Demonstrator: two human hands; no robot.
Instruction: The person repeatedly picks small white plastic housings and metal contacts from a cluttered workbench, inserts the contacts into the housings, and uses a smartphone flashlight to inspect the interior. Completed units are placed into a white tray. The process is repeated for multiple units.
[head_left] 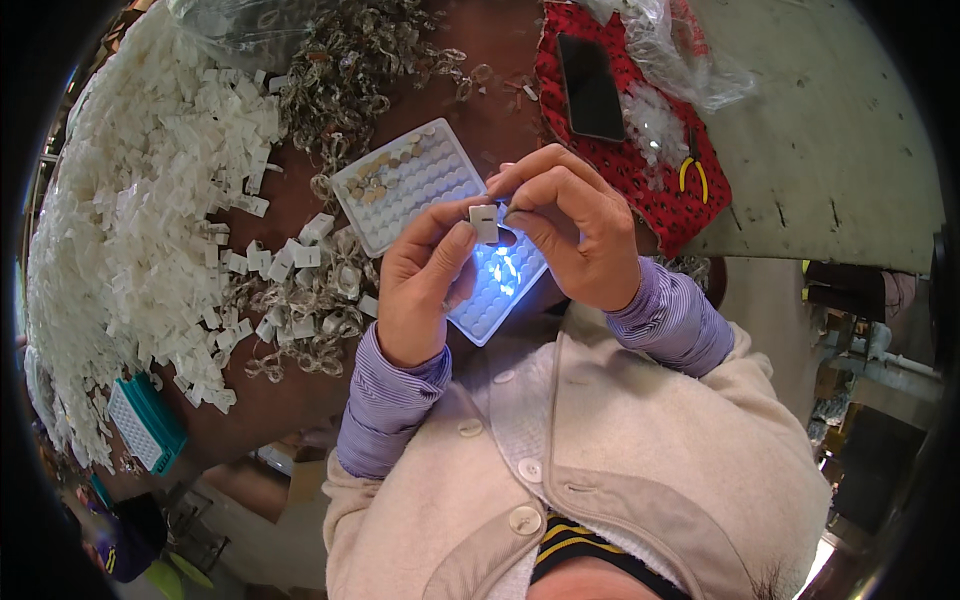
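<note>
My left hand (pixel 430 265) pinches a small white plastic square with a dark slot (pixel 483 224) between thumb and fingers. Close to its right side, my right hand (pixel 575 225) has its thumb and fingertips pressed together; what they hold, if anything, is too small to make out. Below and behind both hands lies a white dimpled tray (pixel 482 322), lit by a bright bluish-white glow. Partly joined to it, or beside it, sits a tilted dimpled tray (pixel 410 215) with several round tan and silvery discs (pixel 375 185) in its upper left.
A large heap of white plastic pieces (pixel 150 200) covers the left. Tangled cords (pixel 335 80) lie at the back. At the right, a red patterned cloth (pixel 690 225) bears a dark phone (pixel 588 85) and yellow-handled pliers (pixel 693 175). A teal-sided rack (pixel 150 425) stands front left.
</note>
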